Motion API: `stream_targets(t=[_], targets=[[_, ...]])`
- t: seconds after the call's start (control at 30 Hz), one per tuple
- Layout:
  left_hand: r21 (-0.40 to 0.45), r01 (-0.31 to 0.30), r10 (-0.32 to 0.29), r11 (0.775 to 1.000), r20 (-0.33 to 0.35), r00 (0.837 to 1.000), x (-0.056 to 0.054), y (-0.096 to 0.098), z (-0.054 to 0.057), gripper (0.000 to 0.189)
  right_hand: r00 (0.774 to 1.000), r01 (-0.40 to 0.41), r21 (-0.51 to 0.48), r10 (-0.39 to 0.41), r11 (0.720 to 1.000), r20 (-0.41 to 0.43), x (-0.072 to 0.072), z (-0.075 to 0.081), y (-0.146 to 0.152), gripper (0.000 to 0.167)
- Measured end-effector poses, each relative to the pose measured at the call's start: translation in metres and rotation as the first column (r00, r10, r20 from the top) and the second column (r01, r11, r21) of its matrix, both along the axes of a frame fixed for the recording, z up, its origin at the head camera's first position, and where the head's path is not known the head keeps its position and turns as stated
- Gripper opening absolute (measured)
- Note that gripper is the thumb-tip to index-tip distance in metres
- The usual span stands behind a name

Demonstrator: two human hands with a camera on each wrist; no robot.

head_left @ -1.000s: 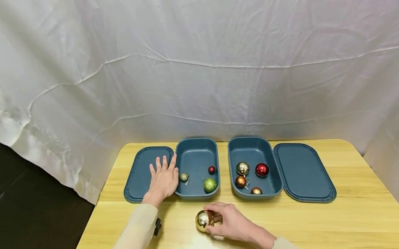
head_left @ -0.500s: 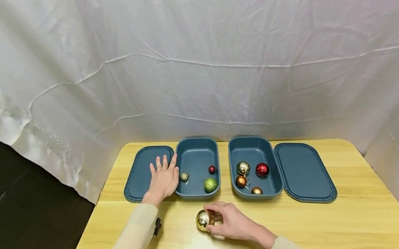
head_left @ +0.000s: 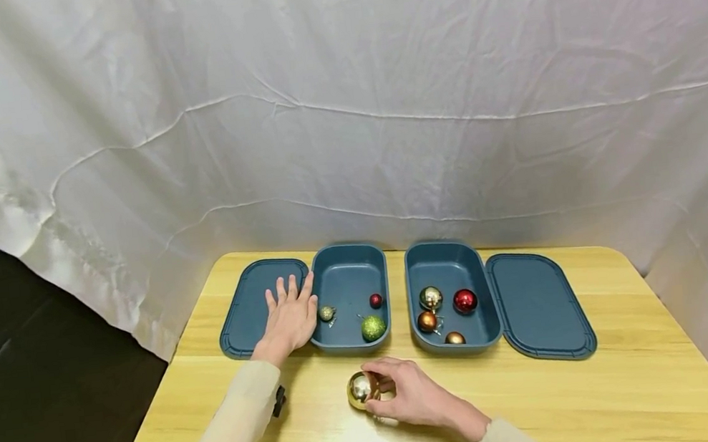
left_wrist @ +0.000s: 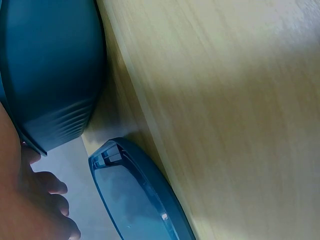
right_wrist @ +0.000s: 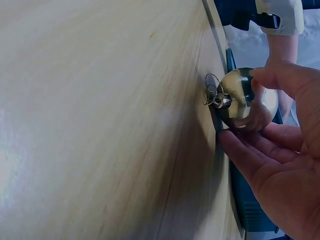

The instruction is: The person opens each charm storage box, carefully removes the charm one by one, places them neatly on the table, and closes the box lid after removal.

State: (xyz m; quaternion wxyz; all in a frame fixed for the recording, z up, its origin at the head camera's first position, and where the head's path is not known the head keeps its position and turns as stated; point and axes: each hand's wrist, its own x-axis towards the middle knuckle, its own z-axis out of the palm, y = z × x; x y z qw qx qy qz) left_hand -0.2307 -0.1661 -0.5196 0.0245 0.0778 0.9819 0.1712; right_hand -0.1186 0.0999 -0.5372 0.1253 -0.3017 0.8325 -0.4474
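My right hand (head_left: 407,395) holds a shiny gold Christmas ball (head_left: 361,389) between thumb and fingers, close over the wooden table in front of the boxes. In the right wrist view, the gold ball (right_wrist: 242,97) has its silver cap and wire hook turned toward the tabletop. With fingers straight and spread, my left hand (head_left: 290,321) lies at the left rim of the left blue box (head_left: 357,345), overlapping the flat blue lid (head_left: 240,334). That box contains a small gold ball (head_left: 327,314), a small red ball (head_left: 376,301) and a green glitter ball (head_left: 373,328).
A second blue box (head_left: 461,349) stands to the right, holding several balls, among them a red one (head_left: 465,301) and a copper one (head_left: 427,322). Beside it lies another blue lid (head_left: 541,306). Behind the table (head_left: 642,378) hangs a pale curtain (head_left: 386,160).
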Motion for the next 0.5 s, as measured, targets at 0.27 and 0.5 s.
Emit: stream_targets(t=[0.27,0.5], targets=[[0.014,-0.006,0.006,1.000,0.004,1.000,-0.0002,-0.0006,-0.0013,0.059,1.000,-0.005,-0.001,0.005,1.000,-0.021,0.0000,-0.0007,-0.0001,0.059],[0.018,-0.007,0.007,1.000,0.005,1.000,0.0001,-0.0004,-0.0019,0.059,1.000,-0.017,-0.011,0.017,1.000,-0.025,0.0003,0.0003,-0.0007,0.053]])
